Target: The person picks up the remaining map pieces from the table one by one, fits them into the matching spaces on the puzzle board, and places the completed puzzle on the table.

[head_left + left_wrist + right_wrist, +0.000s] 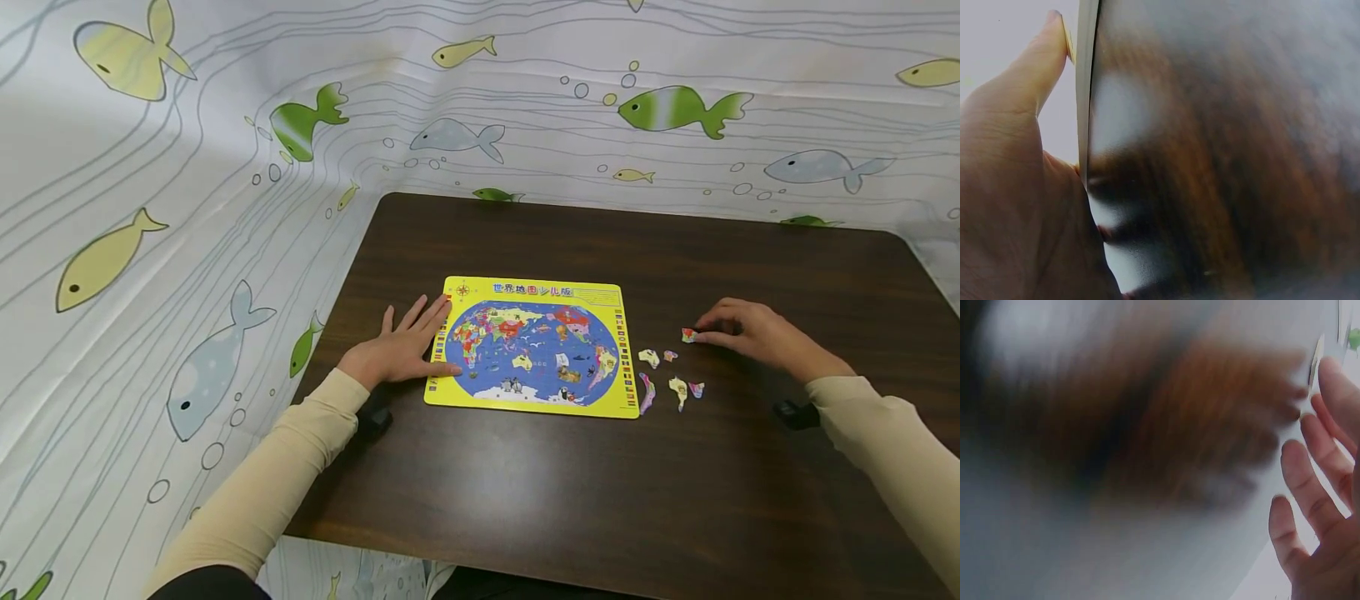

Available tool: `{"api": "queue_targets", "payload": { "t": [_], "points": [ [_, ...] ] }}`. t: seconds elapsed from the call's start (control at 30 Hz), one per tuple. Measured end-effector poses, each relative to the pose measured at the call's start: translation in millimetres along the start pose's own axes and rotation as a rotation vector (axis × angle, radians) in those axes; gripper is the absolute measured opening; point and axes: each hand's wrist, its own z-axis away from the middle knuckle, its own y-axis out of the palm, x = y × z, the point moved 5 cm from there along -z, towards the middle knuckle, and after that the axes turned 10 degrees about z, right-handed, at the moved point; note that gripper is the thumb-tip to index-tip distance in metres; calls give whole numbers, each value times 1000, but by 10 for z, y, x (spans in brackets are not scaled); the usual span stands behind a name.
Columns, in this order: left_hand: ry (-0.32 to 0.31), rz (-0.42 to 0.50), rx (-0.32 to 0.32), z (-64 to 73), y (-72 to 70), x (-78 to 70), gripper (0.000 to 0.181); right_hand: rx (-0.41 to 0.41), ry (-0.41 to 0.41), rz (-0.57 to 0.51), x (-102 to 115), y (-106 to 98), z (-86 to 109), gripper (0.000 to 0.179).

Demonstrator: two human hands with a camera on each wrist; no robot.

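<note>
A yellow-bordered world map puzzle board (pixel 532 411) lies flat on the table. My left hand (pixel 397 350) rests on the board's left edge, fingers spread and thumb on the map. In the left wrist view, that thumb (pixel 1035 69) extends over the board's edge. To the right of the board, my right hand (pixel 742 333) pinches a small red puzzle piece (pixel 687 335) between thumb and forefinger. Several loose pieces lie near it: a pale one (pixel 648 358), a small orange-pink one (pixel 670 356), a purple strip (pixel 647 394), a cream one (pixel 678 390) and a small purple one (pixel 697 389).
Everything lies on a dark brown wooden table (pixel 495 483) with rounded far corners. A white cloth with fish prints (pixel 525 92) hangs behind the table and along its left side. Dark wrist devices (pixel 797 414) sit under both forearms.
</note>
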Motion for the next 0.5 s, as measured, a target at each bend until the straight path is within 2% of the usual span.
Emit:
{"api": "queue_targets", "payload": {
  "t": [0.1,0.2,0.5],
  "points": [
    [5,5,-3,8,-15,-9,104,36,35,-13,25,10,-10,20],
    [7,11,-6,7,-15,-10,104,38,37,-16,51,10,-21,20],
    [14,12,-13,1,7,4,106,-30,-43,-21,95,29,-3,21]
  ]
}}
